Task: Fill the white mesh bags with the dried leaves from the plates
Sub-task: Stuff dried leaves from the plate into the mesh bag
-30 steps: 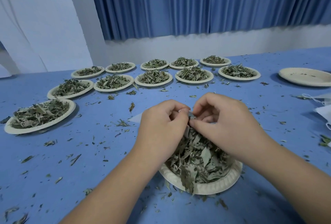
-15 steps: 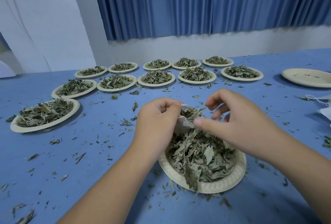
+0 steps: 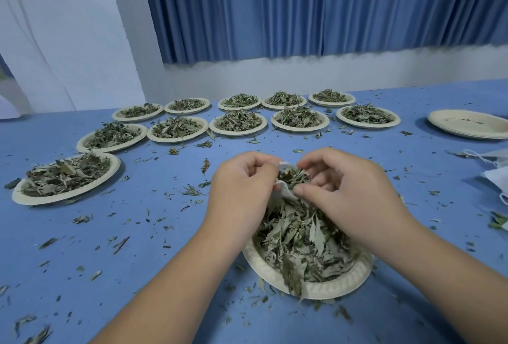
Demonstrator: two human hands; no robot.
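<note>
Our L hand [image 3: 242, 186] & R hand [image 3: 346, 200] both pinch the white bag [image 3: 284, 191] over a plate [image 3: 332, 290] of leaves [image 3: 299, 236]; blue table [image 3: 165, 266] w/ leaf bits [image 3: 121, 244], blue curtain [image 3: 302, 8] behind.

Right, I count twelve plates [image 3: 316, 292] heaped with dried leaves [image 3: 302, 236] on the bench [image 3: 165, 233], one near-empty plate stack [image 3: 467, 123] far right, and one mesh bag [image 3: 284, 192].

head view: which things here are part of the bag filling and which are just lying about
In the job: left hand and right hand on the white mesh bag; near plate of dried leaves; full plates behind.
Lying about: empty plates at far right; leaf scraps on the blue table.
</note>
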